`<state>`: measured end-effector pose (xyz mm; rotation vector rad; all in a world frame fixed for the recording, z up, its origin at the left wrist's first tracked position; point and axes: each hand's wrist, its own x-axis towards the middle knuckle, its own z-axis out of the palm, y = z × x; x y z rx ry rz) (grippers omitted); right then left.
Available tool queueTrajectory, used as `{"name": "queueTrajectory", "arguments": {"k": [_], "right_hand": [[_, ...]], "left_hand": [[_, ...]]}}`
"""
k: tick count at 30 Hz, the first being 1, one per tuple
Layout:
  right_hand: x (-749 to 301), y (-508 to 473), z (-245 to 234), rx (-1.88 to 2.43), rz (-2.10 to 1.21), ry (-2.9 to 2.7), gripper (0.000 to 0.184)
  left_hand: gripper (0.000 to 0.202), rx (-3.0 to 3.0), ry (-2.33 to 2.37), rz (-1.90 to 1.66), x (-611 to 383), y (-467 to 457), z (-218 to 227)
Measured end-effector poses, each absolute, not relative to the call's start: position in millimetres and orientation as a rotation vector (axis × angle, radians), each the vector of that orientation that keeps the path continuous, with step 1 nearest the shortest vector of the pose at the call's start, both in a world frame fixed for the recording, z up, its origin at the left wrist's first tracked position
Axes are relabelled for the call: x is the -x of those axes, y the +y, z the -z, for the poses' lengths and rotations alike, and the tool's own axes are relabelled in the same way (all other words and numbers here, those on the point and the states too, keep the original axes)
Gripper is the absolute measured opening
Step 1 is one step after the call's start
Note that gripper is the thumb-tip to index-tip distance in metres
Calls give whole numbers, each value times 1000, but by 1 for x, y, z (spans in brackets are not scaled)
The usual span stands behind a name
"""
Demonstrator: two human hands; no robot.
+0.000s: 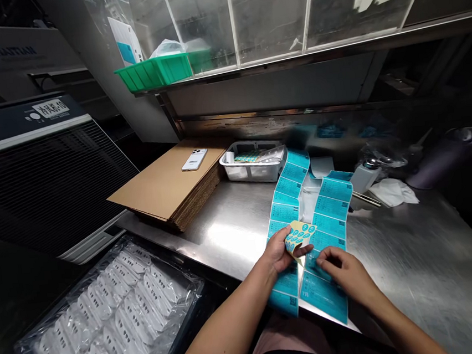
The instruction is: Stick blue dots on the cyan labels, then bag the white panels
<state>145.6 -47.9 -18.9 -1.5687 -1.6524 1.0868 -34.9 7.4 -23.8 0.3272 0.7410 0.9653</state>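
In my left hand (280,250) is a curled sheet of stickers (300,235), pale yellow backing with several small oval blue stickers. Thumb and fingers close round its left and lower edges. Just to the right, my right hand (343,269) hovers over or rests on the blue labels, fingers curled in a pinch; whatever is between the fingertips is too small to make out. Beneath both hands lie two long strips of printed blue labels, a left strip (289,186) and a right strip (329,215), running from the back of the bench to its front edge.
Left on the metal bench (231,216) is a cardboard stack (156,179) bearing a white phone (195,159). Behind stands a white basket (254,169). A white bottle (365,178) and crumpled tissue (393,192) sit right. Bagged white packets (118,305) fill a lower-left crate. A green bin (155,73) is overhead.
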Motion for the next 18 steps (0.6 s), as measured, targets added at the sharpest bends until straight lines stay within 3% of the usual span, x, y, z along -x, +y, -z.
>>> {"name": "queueTrajectory", "arguments": {"k": [18], "right_hand": [[-125, -49, 8, 1772, -808, -1916, 12]], "left_hand": [[22, -371, 718, -982, 34, 1, 20]]}}
